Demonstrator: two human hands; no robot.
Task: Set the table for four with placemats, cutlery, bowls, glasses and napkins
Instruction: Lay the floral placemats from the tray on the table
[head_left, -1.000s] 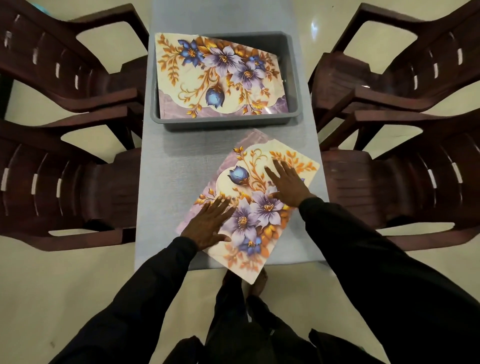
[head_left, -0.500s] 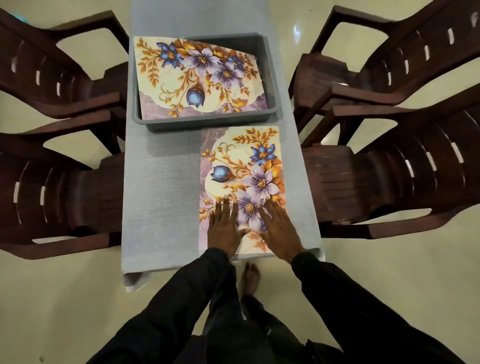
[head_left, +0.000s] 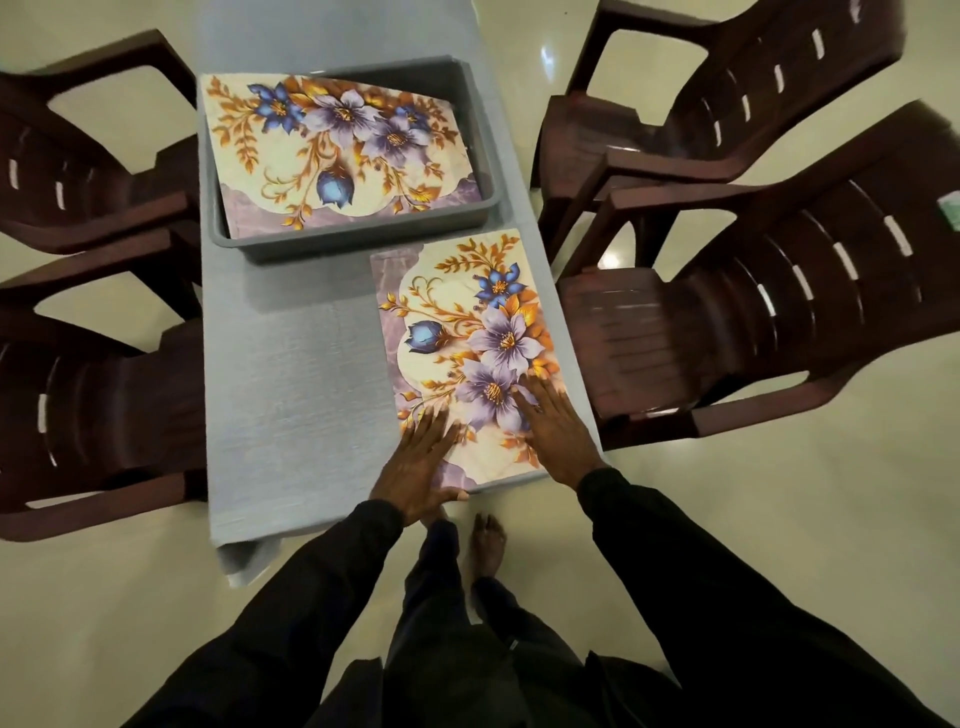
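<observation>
You are standing at the short end of a narrow table (head_left: 291, 389) covered in grey cloth, on a pale glossy floor (head_left: 779, 519). Two dark brown plastic chairs stand on each side: the left near chair (head_left: 104, 395), the left far chair (head_left: 93, 171), the right near chair (head_left: 779, 312) and the right far chair (head_left: 727, 104). A grey bin (head_left: 353, 244) sits further along the table, with a flowered placemat (head_left: 332, 150) lying tilted across its top.

A second placemat (head_left: 467, 338) lies flat, lengthwise, on the right half of the table. Your left hand (head_left: 421, 462) presses on its near left corner, fingers straight and slightly spread, holding nothing. Your right hand (head_left: 556, 431) lies flat on its near right part in the same way, palm down, fingers straight.

The mat's right edge runs close to the table's right edge, its near end lines up with the table's near edge, and its far end sits just beside the bin's near wall. To the left of the mat, bare grey cloth runs from the bin to the near edge. A cloth corner (head_left: 244, 558) hangs off the near left corner of the table.
</observation>
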